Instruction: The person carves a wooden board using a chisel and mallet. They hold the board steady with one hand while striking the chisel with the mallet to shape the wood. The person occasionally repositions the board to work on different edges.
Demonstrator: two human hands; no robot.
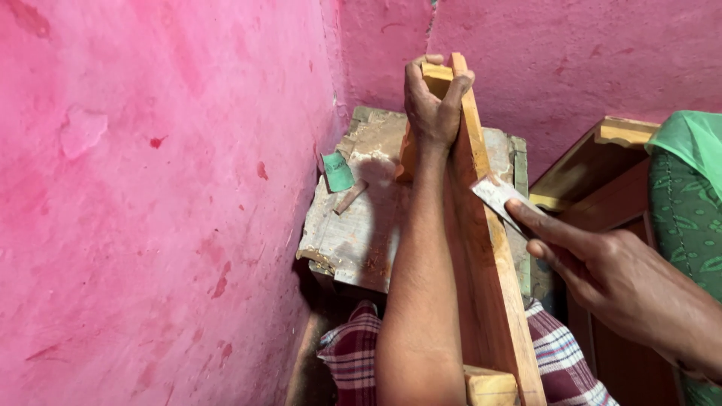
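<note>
My left hand (pixel 432 101) grips the far top end of a long wooden frame piece (pixel 489 301) that runs from my lap up toward the corner of the room. My right hand (pixel 609 274) holds a small flat grey scraper blade (pixel 496 197) pressed against the right edge of that wooden piece, about halfway along it. The wood is light brown with a reddish inner face.
A worn grey work block (pixel 361 225) stands in the corner with a green paper scrap (pixel 337 171) and a small wooden stub (pixel 350 197) on it. Pink walls (pixel 150 188) close in left and behind. Wooden furniture (pixel 594 173) and green cloth (pixel 688 188) sit at right.
</note>
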